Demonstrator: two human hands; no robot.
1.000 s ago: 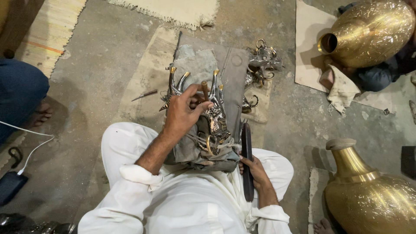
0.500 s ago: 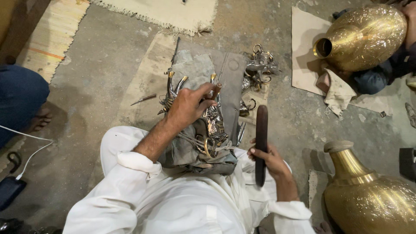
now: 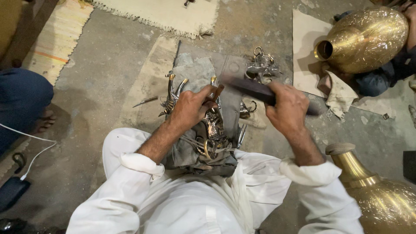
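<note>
Nearest the camera, the person sits in white clothing (image 3: 195,208) with both sleeves rolled at the forearm. A grey cloth (image 3: 190,151) lies over the lap and runs forward onto the floor. On that cloth rests a small ornate metal figure (image 3: 214,128), silver with gold parts, held under the left hand (image 3: 190,108). The left hand is closed, fingers pinched on a thin tool whose tip meets the figure; the tool is too small to identify. The right hand (image 3: 288,108) is clenched around a dark bar (image 3: 255,90), raised above the cloth and pointing left toward the left hand; the bar is blurred.

Just beyond the left hand, 1 more curved metal piece (image 3: 172,93) lies at the cloth's edge. A thin rod (image 3: 145,102) lies on the concrete floor (image 3: 108,78) to the left. A cluster of similar metal pieces (image 3: 262,67) sits ahead of the right hand.

At the right edge, 1 brass vase (image 3: 377,195) stands near the knee. Farther off, a second brass vase (image 3: 364,39) lies on its side. A fringed mat (image 3: 164,13) lies at the far edge.
</note>
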